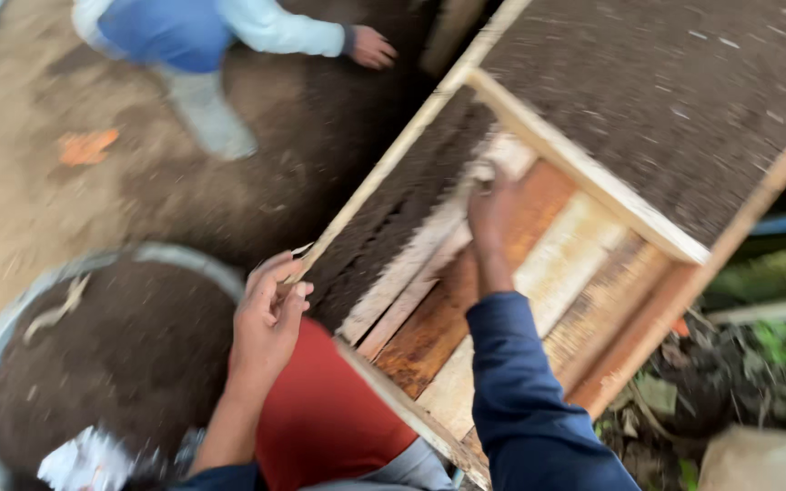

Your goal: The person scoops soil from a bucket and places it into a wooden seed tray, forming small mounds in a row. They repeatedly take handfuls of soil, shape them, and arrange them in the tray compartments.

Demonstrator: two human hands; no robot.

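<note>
A long wooden frame tray (584,168) lies slanted in front of me, its far compartment full of dark soil (684,91). The near compartment shows bare orange and pale planks (539,264) with a slope of soil (402,209) along its left side. My left hand (267,314) grips the tray's left wooden rail (384,173). My right hand (488,214), in a blue sleeve, reaches into the near compartment and presses on the planks at the soil's edge. The frame is blurred, so I cannot tell if that hand holds anything.
A large round tub (11,327) of dark soil sits at lower left, a white scrap at its rim. Another person (211,36) in pale sleeves crouches at the top, one hand (373,47) on a soil heap. Leaf litter and plants lie at right.
</note>
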